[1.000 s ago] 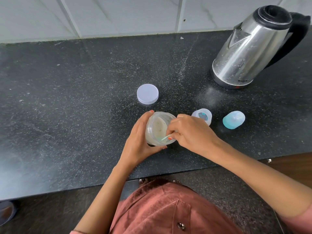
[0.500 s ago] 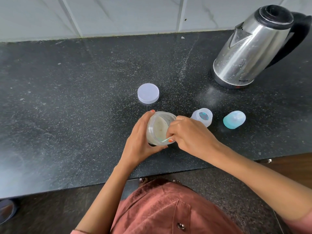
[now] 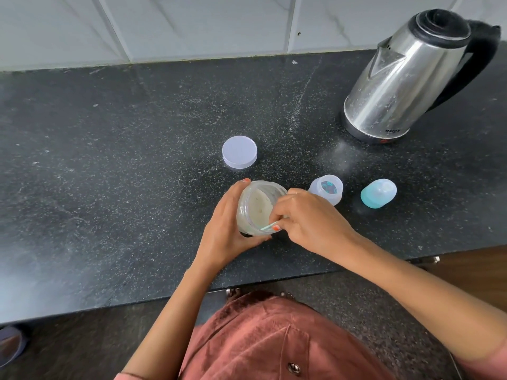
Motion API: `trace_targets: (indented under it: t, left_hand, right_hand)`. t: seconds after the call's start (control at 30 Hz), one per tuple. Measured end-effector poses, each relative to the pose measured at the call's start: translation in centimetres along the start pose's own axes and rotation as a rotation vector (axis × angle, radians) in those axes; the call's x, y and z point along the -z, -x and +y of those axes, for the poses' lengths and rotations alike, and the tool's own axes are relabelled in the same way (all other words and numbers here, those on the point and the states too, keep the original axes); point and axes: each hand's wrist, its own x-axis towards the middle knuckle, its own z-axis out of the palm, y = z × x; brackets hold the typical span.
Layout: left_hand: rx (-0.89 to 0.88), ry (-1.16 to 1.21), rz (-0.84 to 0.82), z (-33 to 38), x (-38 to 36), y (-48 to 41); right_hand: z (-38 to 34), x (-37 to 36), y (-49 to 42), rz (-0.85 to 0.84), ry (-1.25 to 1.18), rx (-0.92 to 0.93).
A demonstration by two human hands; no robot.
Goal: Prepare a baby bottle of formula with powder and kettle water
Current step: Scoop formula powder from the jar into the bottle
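Note:
My left hand (image 3: 223,229) grips a clear jar of pale formula powder (image 3: 255,208), tilted with its mouth toward my right. My right hand (image 3: 310,220) pinches the handle of a small teal scoop (image 3: 267,227), whose bowl is inside the jar. The open baby bottle (image 3: 327,189) stands just right of my right hand. Its blue-tinted cap (image 3: 378,197) lies further right. A steel kettle (image 3: 406,78) with a black lid and handle stands at the back right.
The jar's pale lilac lid (image 3: 239,152) lies flat behind the jar. The black speckled countertop (image 3: 109,174) runs left, bounded by a white tiled wall (image 3: 192,26) behind and a front edge near my body.
My right hand has shifted slightly with the scoop inside the jar. The jar stays tilted in my left hand; nothing else has moved.

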Motion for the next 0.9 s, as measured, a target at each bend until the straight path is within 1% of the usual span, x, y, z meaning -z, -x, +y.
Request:
trace_targets:
  t: [0.2,0.3,0.47,0.53,0.63,0.77,0.83,0.9]
  left_hand:
    - [0.007,0.004,0.005,-0.2,-0.1,0.0]
    - [0.016,0.008,0.007,-0.2,0.0,0.0]
    - [0.032,0.003,0.014,-0.4,0.0,0.0]
    - [0.035,-0.005,0.013,-0.4,0.0,0.0]
    - [0.039,-0.020,0.012,-0.5,0.0,0.0]
    - [0.060,-0.029,0.005,-0.5,0.1,0.0]
    - [0.066,-0.024,0.004,-0.5,0.1,-0.1]
    - [0.065,-0.013,0.005,-0.5,0.1,-0.1]
  right_hand:
    - [0.3,0.3,0.7,0.109,-0.305,-0.213]
    - [0.6,0.0,1.1,0.154,-0.509,-0.303]
    - [0.8,-0.5,2.1,0.193,-0.857,-0.425]
    - [0.9,-0.6,2.4,0.210,-0.958,-0.457]
    - [1.0,-0.8,2.7,0.232,-1.041,-0.471]
    - [1.1,-1.2,2.9,0.296,-1.071,-0.470]
    - [1.0,-1.2,3.0,0.360,-1.066,-0.446]
    - [1.1,-1.2,3.2,0.427,-0.994,-0.391]
